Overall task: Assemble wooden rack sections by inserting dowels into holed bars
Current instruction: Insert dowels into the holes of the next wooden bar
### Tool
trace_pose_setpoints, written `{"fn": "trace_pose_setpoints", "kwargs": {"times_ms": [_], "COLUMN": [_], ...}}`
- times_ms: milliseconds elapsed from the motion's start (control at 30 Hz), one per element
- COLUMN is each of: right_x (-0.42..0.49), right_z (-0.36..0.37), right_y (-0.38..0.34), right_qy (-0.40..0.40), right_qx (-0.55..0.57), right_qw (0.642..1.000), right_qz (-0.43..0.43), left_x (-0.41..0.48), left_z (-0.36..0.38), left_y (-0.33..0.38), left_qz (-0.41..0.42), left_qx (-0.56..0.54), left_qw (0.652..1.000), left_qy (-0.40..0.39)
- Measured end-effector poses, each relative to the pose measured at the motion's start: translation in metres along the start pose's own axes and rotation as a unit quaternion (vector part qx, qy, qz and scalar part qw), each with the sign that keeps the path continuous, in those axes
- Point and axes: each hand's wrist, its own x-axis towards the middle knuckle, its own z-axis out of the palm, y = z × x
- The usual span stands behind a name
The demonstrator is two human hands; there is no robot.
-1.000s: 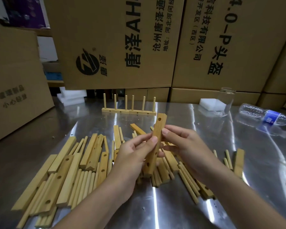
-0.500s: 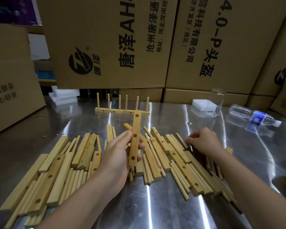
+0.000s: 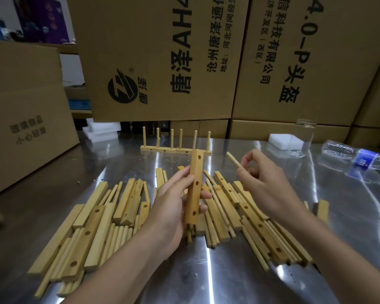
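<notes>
Two hands: both are up over the shiny table, near each other, not touching.
Left hand: fingers and thumb wrap round the holed bar, holding it upright.
Right hand: fingertips pinch a thin dowel by its low end; its top tilts toward the bar, apart from it.
Pile: more bars and dowels lie flat under the hands.
Done rack: stands behind, six dowels up.
Far right: a glass and a bottle on its side.

Steel table w/ bars; dowels; rack; bottle.
</notes>
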Motion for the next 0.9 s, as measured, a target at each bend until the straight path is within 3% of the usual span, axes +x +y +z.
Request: {"fn": "trace_pose_setpoints", "kwargs": {"times_ms": [133,267,467,900], "right_x": [-0.027,-0.039,-0.041,-0.041], "right_z": [0.012,0.019,0.015,0.007], "right_y": [-0.021,-0.017,-0.010,-0.009], "right_qy": [-0.009,0.018,0.051,0.093], "right_qx": [0.032,-0.013,-0.042,-0.152], "right_qw": [0.997,0.994,0.992,0.974], "right_qz": [-0.075,-0.111,-0.110,-0.142], "left_x": [-0.001,0.000,-0.001,-0.005], "left_z": [0.001,0.000,-0.001,0.000], "left_y": [-0.001,-0.002,-0.002,-0.001], "left_qz": [0.001,-0.003,-0.010,0.001], "left_qx": [0.038,0.041,0.043,0.168], "left_qw": [0.999,0.998,0.993,0.980], "left_qy": [-0.019,-0.056,-0.111,-0.103]}}
